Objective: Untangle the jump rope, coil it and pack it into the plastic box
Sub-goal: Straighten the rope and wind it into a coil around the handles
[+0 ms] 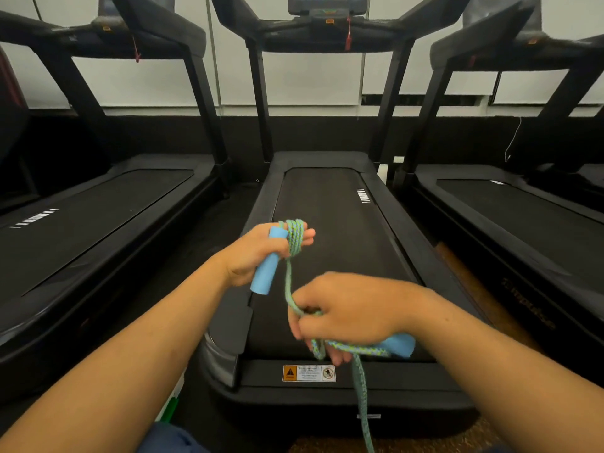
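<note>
Nearest to the camera are the two bare forearms of the person, which come in from the lower corners, and between them a piece of dark blue cloth at the bottom edge. The loose end of the jump rope, a green and blue braided cord, hangs down past the bottom edge of the view on the right side.

The right hand is lower and closer. Its grip is closed around the rope: the fingers curl and pinch the cord, and some strands loop under the palm. One light blue handle sticks out below this hand, near the wrist.

The left hand is higher and a little further away. Its grip holds the other blue handle, which is tilted and points down toward the right hand. Several turns of the rope are wound around the fingers of this hand. A single stretch of cord runs down from these turns to the right hand.

Both hands are held in the air above the back end of the middle treadmill, with its black belt. A warning sticker is on its rear edge. Two more treadmills stand beside it, one on each side. A red safety cord hangs from the console of the middle one. The plastic box is not in view.
</note>
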`<state>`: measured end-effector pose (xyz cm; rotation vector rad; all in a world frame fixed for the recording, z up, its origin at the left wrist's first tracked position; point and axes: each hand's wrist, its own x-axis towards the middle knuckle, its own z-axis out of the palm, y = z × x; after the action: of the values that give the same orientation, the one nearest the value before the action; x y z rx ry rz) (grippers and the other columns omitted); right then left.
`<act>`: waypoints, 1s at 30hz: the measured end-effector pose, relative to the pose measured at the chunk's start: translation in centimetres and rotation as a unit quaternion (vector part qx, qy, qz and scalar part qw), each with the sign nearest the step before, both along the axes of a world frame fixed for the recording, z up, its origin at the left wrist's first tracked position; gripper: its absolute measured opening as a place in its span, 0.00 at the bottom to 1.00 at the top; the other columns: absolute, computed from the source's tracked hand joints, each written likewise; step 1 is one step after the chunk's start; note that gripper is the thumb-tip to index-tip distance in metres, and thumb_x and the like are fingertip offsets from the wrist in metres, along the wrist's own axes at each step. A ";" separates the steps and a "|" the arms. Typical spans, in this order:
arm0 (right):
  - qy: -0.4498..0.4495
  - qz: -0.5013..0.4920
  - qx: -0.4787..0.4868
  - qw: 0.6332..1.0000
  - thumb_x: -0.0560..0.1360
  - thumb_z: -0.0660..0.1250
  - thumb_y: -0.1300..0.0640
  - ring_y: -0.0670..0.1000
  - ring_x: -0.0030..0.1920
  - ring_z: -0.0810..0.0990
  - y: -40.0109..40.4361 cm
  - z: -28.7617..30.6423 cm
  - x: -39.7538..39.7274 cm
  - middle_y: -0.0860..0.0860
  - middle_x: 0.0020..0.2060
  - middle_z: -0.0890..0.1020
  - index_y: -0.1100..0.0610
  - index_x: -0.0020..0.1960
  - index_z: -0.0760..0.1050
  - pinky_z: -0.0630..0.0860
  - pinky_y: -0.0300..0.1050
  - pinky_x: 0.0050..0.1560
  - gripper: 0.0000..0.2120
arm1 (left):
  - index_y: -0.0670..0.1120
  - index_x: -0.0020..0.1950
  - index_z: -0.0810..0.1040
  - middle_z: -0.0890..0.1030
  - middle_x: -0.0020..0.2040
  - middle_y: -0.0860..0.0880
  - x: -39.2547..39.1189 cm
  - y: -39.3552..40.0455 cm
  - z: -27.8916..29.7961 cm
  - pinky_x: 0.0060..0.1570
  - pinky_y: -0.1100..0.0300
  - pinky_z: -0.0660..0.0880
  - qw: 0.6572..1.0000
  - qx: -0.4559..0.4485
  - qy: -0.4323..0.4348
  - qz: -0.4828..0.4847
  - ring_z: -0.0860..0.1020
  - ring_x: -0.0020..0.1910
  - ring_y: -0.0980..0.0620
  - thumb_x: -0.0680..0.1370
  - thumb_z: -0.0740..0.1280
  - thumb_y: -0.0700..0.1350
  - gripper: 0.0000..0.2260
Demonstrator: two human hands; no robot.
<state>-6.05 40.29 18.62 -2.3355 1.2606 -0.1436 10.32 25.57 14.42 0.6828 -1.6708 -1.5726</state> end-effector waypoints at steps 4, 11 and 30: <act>-0.034 -0.023 -0.172 0.984 0.82 0.62 0.53 0.45 0.41 0.79 0.6 3.0 -1.3 0.53 0.38 0.83 0.58 0.48 0.79 0.76 0.45 0.41 0.11 | 0.40 0.54 0.80 0.83 0.50 0.42 -0.4 1.4 -0.4 0.53 0.54 0.76 0.992 -0.008 -0.102 -0.077 0.81 0.50 0.46 0.66 0.68 0.36 0.17; -0.257 -0.200 -0.226 0.918 0.81 0.63 0.55 0.54 0.30 0.85 -4.7 2.2 -7.2 0.50 0.32 0.83 0.54 0.43 0.78 0.81 0.50 0.34 0.10 | 0.31 0.72 0.69 0.76 0.70 0.34 -2.0 4.2 0.5 0.73 0.49 0.69 0.955 -0.018 -0.158 -0.250 0.75 0.70 0.38 0.69 0.59 0.28 0.29; -0.164 -0.069 0.166 0.970 0.80 0.64 0.59 0.59 0.33 0.84 -3.8 -6.1 -2.8 0.54 0.36 0.83 0.58 0.51 0.79 0.82 0.47 0.36 0.05 | 0.34 0.74 0.67 0.76 0.70 0.37 0.0 1.5 2.3 0.72 0.49 0.69 0.972 0.077 0.215 -0.050 0.76 0.70 0.40 0.70 0.58 0.32 0.30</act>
<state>-8.84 36.46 12.49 -1.8511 1.1770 -0.3255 10.28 27.10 16.72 0.3032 -1.2883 -1.7854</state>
